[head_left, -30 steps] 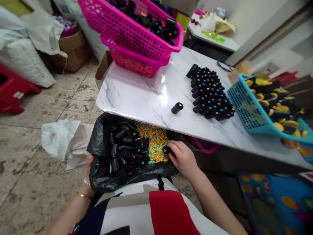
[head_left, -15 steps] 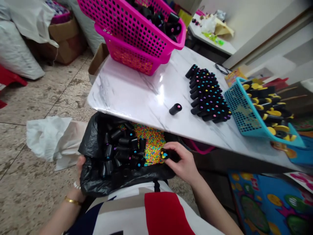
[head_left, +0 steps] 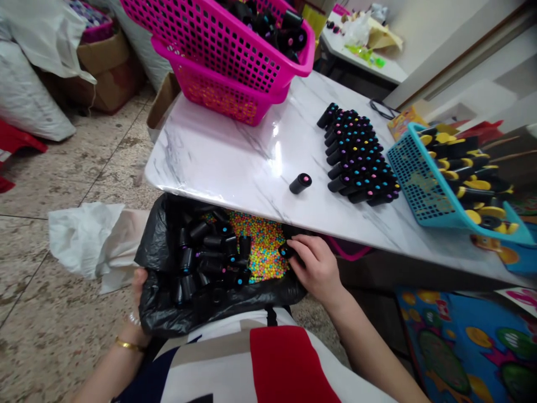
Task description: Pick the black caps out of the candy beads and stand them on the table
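Observation:
A black plastic bag (head_left: 168,305) rests on my lap, holding several black tubes (head_left: 210,254) and a heap of small coloured beads (head_left: 262,246). My right hand (head_left: 314,266) is closed on one black tube (head_left: 286,251) with a blue-dotted end, just above the beads at the bag's right side. My left hand (head_left: 137,282) grips the bag's left edge; only part of it shows behind the plastic. One black tube with a pink end (head_left: 300,183) lies alone on the marble table (head_left: 235,162). Beyond it, a block of black tubes (head_left: 358,159) lies in rows.
Two stacked pink baskets (head_left: 226,61) with black tubes stand at the table's far left. A blue basket (head_left: 423,190) of yellow and black parts sits at the right. White crumpled plastic (head_left: 88,238) lies on the floor to my left, with sacks and a cardboard box (head_left: 109,73) behind.
My right hand lifted a tube out of the beads, then moved it slightly up and toward the table's underside. The left hand kept hold of the bag. The view shifted a little.

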`<state>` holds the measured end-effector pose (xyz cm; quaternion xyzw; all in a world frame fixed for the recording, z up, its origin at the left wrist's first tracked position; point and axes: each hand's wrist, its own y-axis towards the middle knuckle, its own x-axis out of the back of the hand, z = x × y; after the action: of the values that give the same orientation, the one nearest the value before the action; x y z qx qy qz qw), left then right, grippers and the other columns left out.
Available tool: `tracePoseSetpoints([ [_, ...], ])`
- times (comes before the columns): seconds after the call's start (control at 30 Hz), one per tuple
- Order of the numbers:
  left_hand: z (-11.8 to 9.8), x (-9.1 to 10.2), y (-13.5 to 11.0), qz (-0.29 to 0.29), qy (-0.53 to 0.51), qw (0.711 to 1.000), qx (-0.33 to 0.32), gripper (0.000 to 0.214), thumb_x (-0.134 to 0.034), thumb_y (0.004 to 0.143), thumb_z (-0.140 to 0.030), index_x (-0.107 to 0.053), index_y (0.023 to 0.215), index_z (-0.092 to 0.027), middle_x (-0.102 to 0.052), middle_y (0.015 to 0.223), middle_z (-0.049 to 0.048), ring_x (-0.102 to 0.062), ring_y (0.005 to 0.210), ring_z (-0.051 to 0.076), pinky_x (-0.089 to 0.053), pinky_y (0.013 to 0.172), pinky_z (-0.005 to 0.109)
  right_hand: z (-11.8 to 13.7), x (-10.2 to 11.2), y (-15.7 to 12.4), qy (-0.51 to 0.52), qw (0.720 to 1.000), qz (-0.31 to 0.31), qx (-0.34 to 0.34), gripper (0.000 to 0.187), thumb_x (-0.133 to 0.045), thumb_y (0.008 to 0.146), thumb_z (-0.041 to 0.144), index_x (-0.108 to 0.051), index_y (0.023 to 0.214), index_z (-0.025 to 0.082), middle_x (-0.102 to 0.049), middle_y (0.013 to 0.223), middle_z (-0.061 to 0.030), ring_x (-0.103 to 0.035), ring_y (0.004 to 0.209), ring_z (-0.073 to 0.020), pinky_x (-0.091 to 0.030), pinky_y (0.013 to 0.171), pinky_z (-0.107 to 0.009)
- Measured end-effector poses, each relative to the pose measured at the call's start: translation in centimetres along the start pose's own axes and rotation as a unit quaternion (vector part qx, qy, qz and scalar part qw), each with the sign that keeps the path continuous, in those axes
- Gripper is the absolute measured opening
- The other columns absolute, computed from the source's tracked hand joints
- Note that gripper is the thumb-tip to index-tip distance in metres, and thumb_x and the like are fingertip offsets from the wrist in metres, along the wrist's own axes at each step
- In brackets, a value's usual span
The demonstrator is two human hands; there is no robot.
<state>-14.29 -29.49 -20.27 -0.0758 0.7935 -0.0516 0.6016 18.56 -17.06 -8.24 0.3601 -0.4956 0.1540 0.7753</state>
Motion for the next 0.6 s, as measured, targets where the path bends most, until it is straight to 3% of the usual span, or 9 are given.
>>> tracePoseSetpoints([
  [0.17,0.0,-0.6,0.2,-0.023,0.036,0.999,-0.016,0.04,-0.064,0.086,-0.049,-0.065,0.124,-0.036,-0.062,0.125,-0.0077,-0.064,0.113,0.016,-0.048,0.101,0.027,-0.2,-0.6,-0.1,0.07,0.997,-0.015,-0.036,0.033,-0.062,0.084,0.009,-0.062,0.114,0.023,-0.065,0.108,-0.0087,-0.063,0.1,-0.0223,-0.054,0.087,-0.04],
  [0.3,0.2,-0.2,-0.1,-0.067,0.063,0.995,-0.034,0.038,-0.052,0.091,-0.057,-0.063,0.125,-0.043,-0.063,0.123,-0.0114,-0.065,0.111,0.012,-0.049,0.1,0.022,-0.4,-1.1,-0.1,0.031,0.999,0.016,-0.035,0.028,-0.061,0.084,0.012,-0.064,0.11,0.022,-0.067,0.103,-0.0087,-0.063,0.096,-0.0244,-0.053,0.085,-0.042],
  [0.5,0.3,0.2,-0.3,-0.134,0.072,0.988,-0.029,0.046,-0.045,0.091,-0.061,-0.058,0.131,-0.043,-0.064,0.122,-0.0113,-0.059,0.12,0.015,-0.047,0.106,0.027,0.3,-0.5,-0.1,0.033,0.998,-0.041,-0.04,0.034,-0.065,0.082,0.011,-0.063,0.114,0.022,-0.068,0.107,-0.0093,-0.063,0.098,-0.0246,-0.051,0.086,-0.042],
  [0.6,0.3,0.1,-0.3,-0.131,0.058,0.989,-0.037,0.043,-0.043,0.094,-0.057,-0.054,0.134,-0.046,-0.062,0.124,-0.0131,-0.061,0.116,0.012,-0.045,0.106,0.022,0.3,-0.7,0.0,0.05,0.997,-0.033,-0.05,0.031,-0.065,0.082,0.012,-0.064,0.111,0.022,-0.069,0.104,-0.0083,-0.064,0.096,-0.024,-0.051,0.086,-0.042],
])
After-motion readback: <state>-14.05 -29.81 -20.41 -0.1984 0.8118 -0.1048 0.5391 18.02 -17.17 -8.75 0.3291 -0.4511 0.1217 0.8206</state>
